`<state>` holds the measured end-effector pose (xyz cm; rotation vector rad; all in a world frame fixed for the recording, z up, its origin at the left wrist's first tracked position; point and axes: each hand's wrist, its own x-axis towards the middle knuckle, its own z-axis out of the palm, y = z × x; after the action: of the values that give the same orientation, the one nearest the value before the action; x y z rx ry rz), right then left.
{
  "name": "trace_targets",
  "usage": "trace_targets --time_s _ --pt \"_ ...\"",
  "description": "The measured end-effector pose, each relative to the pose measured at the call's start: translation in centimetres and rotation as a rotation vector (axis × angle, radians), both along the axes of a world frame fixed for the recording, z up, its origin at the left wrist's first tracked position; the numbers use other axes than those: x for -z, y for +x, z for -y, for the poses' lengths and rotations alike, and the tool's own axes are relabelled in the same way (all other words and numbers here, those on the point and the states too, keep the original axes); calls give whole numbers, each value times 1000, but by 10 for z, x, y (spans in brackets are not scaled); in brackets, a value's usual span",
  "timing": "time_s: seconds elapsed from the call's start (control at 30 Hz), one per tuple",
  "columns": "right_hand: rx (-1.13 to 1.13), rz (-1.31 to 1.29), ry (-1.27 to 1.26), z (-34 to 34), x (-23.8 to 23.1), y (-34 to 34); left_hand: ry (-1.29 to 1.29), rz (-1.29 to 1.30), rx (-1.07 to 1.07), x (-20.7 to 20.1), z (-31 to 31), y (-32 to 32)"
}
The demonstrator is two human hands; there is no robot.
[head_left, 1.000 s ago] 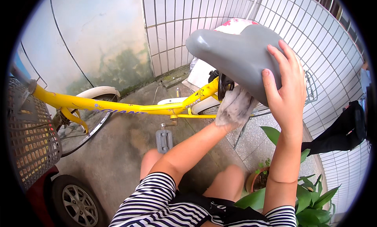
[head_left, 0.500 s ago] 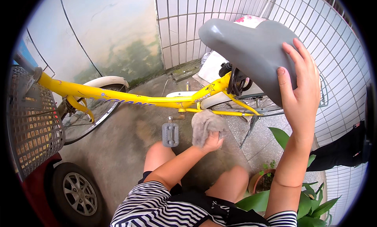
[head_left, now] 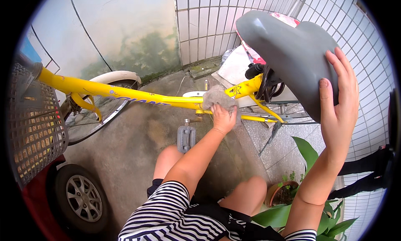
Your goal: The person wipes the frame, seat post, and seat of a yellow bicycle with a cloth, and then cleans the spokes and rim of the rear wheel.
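A yellow bicycle (head_left: 125, 94) stands across the view on a concrete floor. My left hand (head_left: 223, 118) grips a grey rag (head_left: 217, 97) and presses it on the yellow frame tube near the seat post. My right hand (head_left: 338, 95) lies flat against the right side of the grey saddle (head_left: 288, 49), fingers spread over its rear edge. A grey pedal (head_left: 186, 137) hangs just left of my left forearm, above my knees.
A wire basket (head_left: 33, 128) sits at the left, with a small car wheel (head_left: 81, 197) under it. The bicycle's white-fendered wheel (head_left: 100, 103) is by a stained wall. White tiled walls stand behind and right. A potted green plant (head_left: 292, 195) stands at the lower right.
My left hand with the rag went down from under the saddle, then back up onto the yellow frame tube. The right hand stayed on the saddle.
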<state>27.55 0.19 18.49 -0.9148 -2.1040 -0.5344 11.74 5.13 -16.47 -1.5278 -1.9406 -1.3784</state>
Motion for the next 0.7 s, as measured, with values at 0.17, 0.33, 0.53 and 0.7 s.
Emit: trace_targets --time_s 0.17,0.33,0.53,0.7 --pt "-9 24 80 -6 0 4 -131 389 117 6 13 13" --pt "76 50 21 1 -11 5 -107 516 464 5 60 19" --pt "-18 -50 -171 1 -15 3 -213 1488 639 -27 103 23" --pt "-259 -237 -319 2 -14 24 -594 1630 734 -91 130 84"
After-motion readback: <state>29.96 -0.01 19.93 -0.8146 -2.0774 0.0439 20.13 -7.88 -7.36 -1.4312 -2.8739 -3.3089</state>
